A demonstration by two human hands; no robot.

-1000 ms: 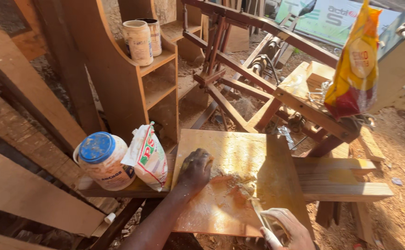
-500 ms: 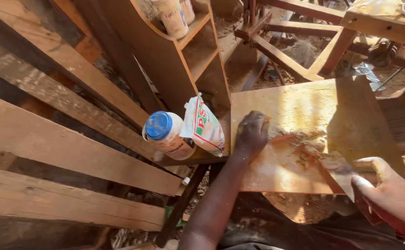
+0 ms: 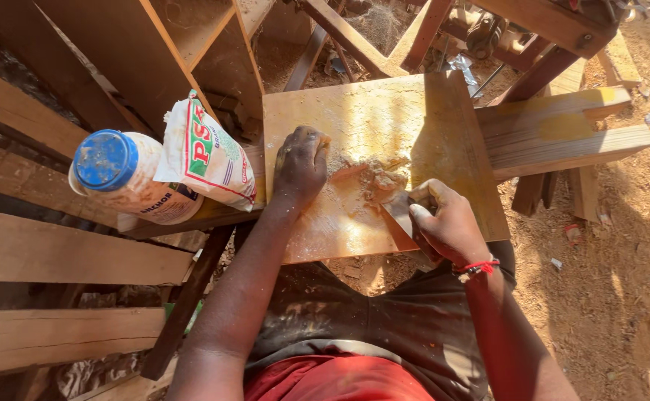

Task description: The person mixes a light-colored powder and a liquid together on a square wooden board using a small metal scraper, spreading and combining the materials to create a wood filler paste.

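Note:
A flat wooden board (image 3: 444,134) lies across a bench in front of me, with a heap of tan paste (image 3: 377,178) near its middle. My left hand (image 3: 300,165) rests palm-down on the board, just left of the paste. Dusty with filler, my right hand (image 3: 444,223) grips a flat scraper blade (image 3: 398,212) whose tip touches the paste's near edge. A red thread bracelet circles my right wrist.
A white tub with a blue lid (image 3: 121,174) and a white printed bag (image 3: 206,152) stand left of the board. Wooden planks (image 3: 50,256) lean at the left, a shelf unit (image 3: 184,52) stands behind, and sawdust-covered ground (image 3: 622,275) lies to the right.
The view has tilted down and shifted, bringing my lap into sight. My right hand moved up onto the board, bringing the scraper to the paste. My left hand stayed pressed on the board.

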